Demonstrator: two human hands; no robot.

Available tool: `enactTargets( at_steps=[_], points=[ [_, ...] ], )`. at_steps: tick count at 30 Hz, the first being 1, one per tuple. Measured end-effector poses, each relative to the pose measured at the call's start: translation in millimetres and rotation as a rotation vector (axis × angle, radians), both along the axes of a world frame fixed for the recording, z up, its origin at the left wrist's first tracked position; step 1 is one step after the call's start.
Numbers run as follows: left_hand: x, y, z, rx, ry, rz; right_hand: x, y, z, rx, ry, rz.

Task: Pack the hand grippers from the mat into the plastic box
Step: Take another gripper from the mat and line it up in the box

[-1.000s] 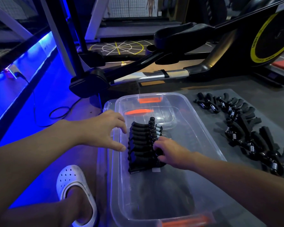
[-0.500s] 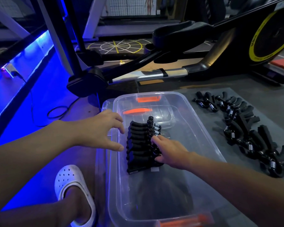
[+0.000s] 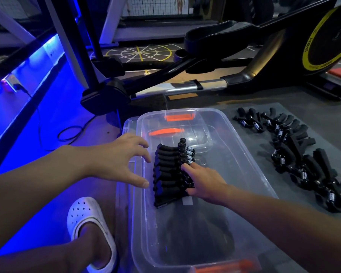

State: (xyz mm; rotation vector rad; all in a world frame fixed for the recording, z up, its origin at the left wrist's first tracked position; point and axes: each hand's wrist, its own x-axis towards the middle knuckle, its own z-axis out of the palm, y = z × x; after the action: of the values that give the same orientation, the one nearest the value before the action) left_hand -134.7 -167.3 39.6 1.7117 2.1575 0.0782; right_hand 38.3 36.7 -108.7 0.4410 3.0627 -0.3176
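Observation:
A clear plastic box with orange latches stands on the floor in front of me. Inside it, several black hand grippers stand packed in a tight row. My right hand reaches into the box, and its extended fingers touch the right side of that row near the springs. My left hand hovers over the box's left rim with fingers spread and curved, holding nothing. Several more hand grippers lie in a loose line on the grey mat to the right of the box.
An exercise machine with black arms and a yellow-ringed wheel stands close behind the box and mat. My foot in a white clog rests left of the box. A black cable loops on the blue-lit floor.
My right hand's fingers have straightened and slid a little farther along the row in the box. My left hand has stayed almost still over the rim.

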Motion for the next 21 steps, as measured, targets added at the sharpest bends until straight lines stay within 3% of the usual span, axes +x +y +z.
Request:
enactTargets(
  at_steps=[3, 9, 21],
  points=[
    [-0.1, -0.2, 0.1, -0.007, 0.005, 0.000, 0.3, -1.3, -0.2, 0.045, 0.008, -0.010],
    [-1.4, -1.4, 0.0, -0.021, -0.002, 0.017, 1.1, -0.9, 0.7, -0.154, 0.036, -0.060],
    [-2.2, -2.9, 0.0, -0.088, -0.022, 0.040, 1.0, -0.6, -4.9, -0.239, 0.026, -0.139]
  ],
)
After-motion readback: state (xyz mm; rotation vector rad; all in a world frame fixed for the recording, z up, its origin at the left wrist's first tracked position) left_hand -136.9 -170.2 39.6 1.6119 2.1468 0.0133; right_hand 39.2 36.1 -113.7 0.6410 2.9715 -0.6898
